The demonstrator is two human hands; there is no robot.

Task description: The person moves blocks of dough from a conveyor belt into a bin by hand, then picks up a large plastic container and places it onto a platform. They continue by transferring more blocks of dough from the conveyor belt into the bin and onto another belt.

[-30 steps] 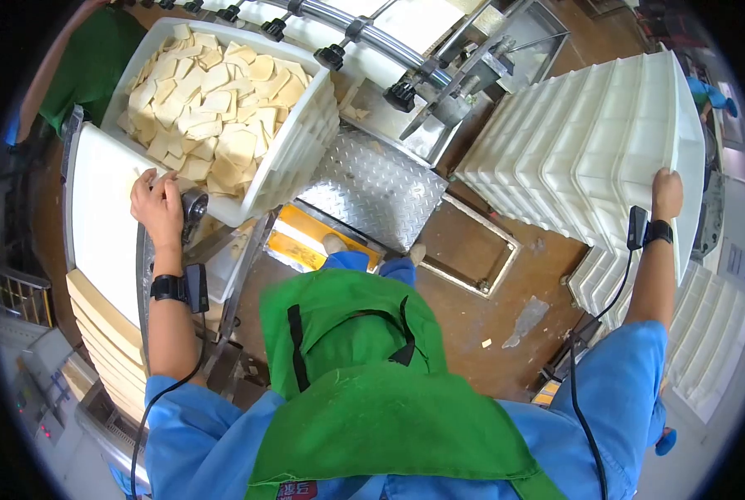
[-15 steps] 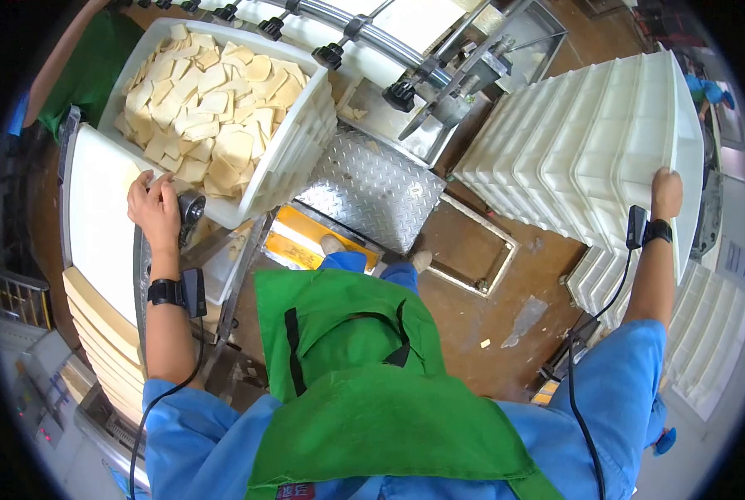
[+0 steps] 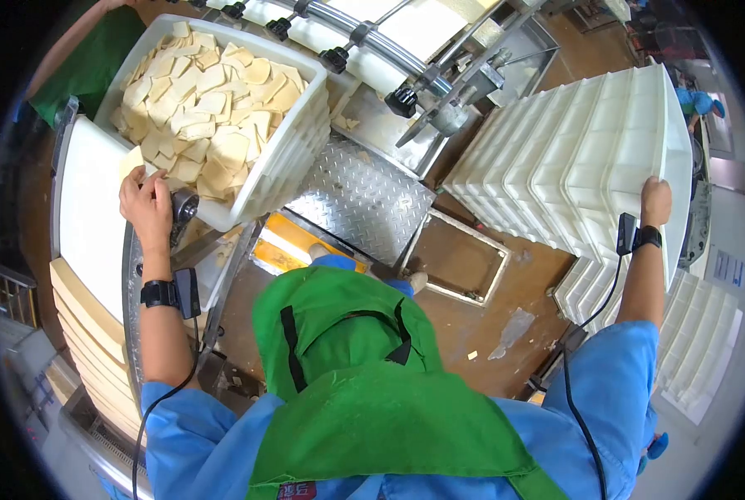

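While the right hand (image 3: 656,202) grips a white plastic crate (image 3: 677,146), a pale slice (image 3: 130,160) sits at the left hand (image 3: 147,210), fingertips bent; whether they pinch it is unclear.

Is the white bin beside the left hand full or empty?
Nearly full: pale flat pieces lie heaped high inside the bin.

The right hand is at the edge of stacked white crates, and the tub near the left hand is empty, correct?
Not empty: the head view shows the tub near the left hand heaped with pale pieces. The rest stands.
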